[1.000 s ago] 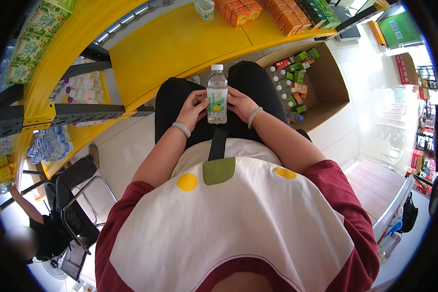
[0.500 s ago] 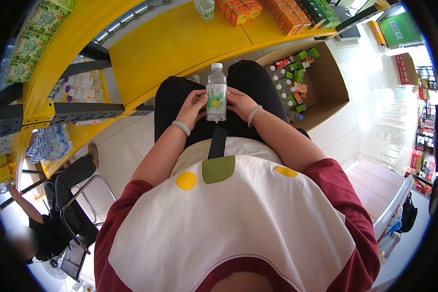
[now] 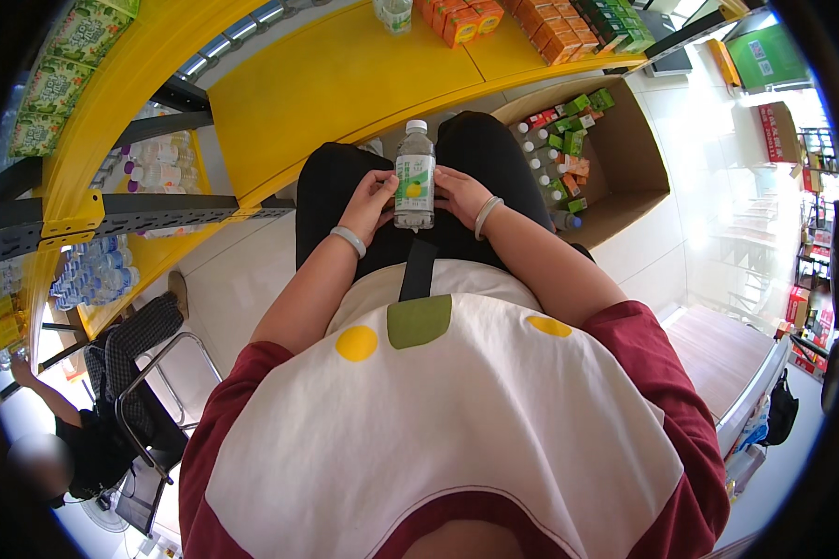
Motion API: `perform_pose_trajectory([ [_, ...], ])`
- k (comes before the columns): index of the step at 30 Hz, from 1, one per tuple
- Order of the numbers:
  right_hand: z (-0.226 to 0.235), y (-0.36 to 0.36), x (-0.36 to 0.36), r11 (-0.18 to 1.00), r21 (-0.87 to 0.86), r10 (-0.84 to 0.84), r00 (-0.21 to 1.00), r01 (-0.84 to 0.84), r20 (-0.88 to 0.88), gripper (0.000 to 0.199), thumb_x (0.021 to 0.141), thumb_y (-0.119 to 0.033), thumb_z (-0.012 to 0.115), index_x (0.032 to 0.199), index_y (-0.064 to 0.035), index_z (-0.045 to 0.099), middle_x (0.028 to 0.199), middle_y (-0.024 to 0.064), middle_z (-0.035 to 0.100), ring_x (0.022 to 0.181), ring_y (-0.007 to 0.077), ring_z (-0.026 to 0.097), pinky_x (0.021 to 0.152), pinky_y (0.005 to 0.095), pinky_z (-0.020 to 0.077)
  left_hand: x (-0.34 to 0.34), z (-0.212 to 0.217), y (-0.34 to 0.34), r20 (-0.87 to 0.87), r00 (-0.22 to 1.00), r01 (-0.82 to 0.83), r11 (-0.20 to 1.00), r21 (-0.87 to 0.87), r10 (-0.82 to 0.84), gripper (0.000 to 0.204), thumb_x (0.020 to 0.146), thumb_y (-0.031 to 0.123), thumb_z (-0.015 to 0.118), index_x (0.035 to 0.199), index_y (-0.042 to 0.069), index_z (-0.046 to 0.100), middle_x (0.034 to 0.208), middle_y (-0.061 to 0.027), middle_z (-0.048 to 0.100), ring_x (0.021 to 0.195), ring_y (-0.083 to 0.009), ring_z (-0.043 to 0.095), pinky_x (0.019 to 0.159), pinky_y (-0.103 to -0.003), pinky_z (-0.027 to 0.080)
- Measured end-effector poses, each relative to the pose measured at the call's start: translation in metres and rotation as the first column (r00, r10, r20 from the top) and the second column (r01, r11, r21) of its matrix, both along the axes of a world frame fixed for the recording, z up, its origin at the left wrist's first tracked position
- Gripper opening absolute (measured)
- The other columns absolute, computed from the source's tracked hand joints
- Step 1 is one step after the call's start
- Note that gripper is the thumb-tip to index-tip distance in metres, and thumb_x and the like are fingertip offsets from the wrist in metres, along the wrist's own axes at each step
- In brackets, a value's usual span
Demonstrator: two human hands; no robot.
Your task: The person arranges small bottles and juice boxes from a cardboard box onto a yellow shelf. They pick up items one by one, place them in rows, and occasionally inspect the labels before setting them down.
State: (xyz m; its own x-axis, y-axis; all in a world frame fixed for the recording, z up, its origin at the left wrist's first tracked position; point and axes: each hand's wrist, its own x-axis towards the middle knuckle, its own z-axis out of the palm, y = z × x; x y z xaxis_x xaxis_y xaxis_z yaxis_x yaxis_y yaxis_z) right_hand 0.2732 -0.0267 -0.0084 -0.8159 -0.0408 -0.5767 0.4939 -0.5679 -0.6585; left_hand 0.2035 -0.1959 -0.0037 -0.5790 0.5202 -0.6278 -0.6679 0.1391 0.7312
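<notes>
A clear plastic drink bottle (image 3: 415,177) with a white cap and a green, white and yellow label stands between my hands, above my lap. My left hand (image 3: 374,199) grips its left side, thumb on the label. From the other side my right hand (image 3: 462,198) holds it with the fingers along its edge; some fingertips are hidden behind the bottle. Both hands are closed on the same bottle, cap end pointing away from me.
Before my knees runs a yellow shelf (image 3: 345,102) bearing orange drink cartons (image 3: 458,23) and a clear bottle (image 3: 396,14). A cardboard box (image 3: 634,158) of bottles and cartons sits at the right. Bottled water (image 3: 98,270) fills a left shelf; another person (image 3: 93,438) sits nearby.
The bottle has turned slightly between my hands, so more of its label's green and yellow print faces me. My hands stay in nearly the same place.
</notes>
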Motion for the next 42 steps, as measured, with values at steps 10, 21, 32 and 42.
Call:
perform_pose_trajectory([
  [10,0.002,0.001,0.000,1.000,0.005,0.008,1.000,-0.008,0.006,0.034,0.092,-0.023,0.038,0.120,-0.0050,0.044,0.113,0.0084,0.053,0.105,0.0198,0.050,0.091,0.0357,0.0378,0.000,0.000,0.000,0.000,1.000,0.004,1.000,0.015,-0.004,0.034,0.084,0.037,0.054,0.106,0.012,0.046,0.098,-0.0016,0.051,0.096,-0.0146,0.050,0.084,-0.035,0.037],
  [21,0.002,0.001,0.000,0.999,0.006,0.033,0.999,-0.033,-0.012,0.036,0.092,-0.022,0.038,0.126,-0.0079,0.040,0.117,0.0077,0.050,0.109,0.0184,0.047,0.094,0.0353,0.0353,0.001,0.002,0.000,-0.033,0.999,0.024,1.000,-0.001,-0.024,0.030,0.086,0.034,0.052,0.108,0.014,0.047,0.100,-0.0008,0.050,0.099,-0.0152,0.049,0.082,-0.035,0.038],
  [32,0.010,-0.006,0.001,0.997,0.071,0.023,0.999,-0.021,-0.034,0.040,0.093,-0.017,0.036,0.132,-0.0124,0.033,0.125,0.0058,0.043,0.115,0.0181,0.040,0.099,0.0359,0.0306,0.002,-0.002,-0.002,-0.102,0.994,-0.023,0.991,0.129,0.037,0.025,0.087,0.022,0.053,0.109,0.013,0.047,0.097,-0.0003,0.049,0.097,-0.0144,0.046,0.085,-0.037,0.038],
  [42,0.010,-0.001,0.001,0.998,0.049,0.038,0.998,-0.036,-0.044,0.038,0.093,-0.015,0.036,0.131,-0.0106,0.034,0.124,0.0059,0.044,0.115,0.0179,0.040,0.098,0.0357,0.0323,0.001,-0.001,-0.002,-0.089,0.995,-0.036,0.988,0.149,0.050,0.026,0.085,0.020,0.056,0.109,0.013,0.048,0.093,0.0005,0.049,0.095,-0.0136,0.046,0.085,-0.037,0.037],
])
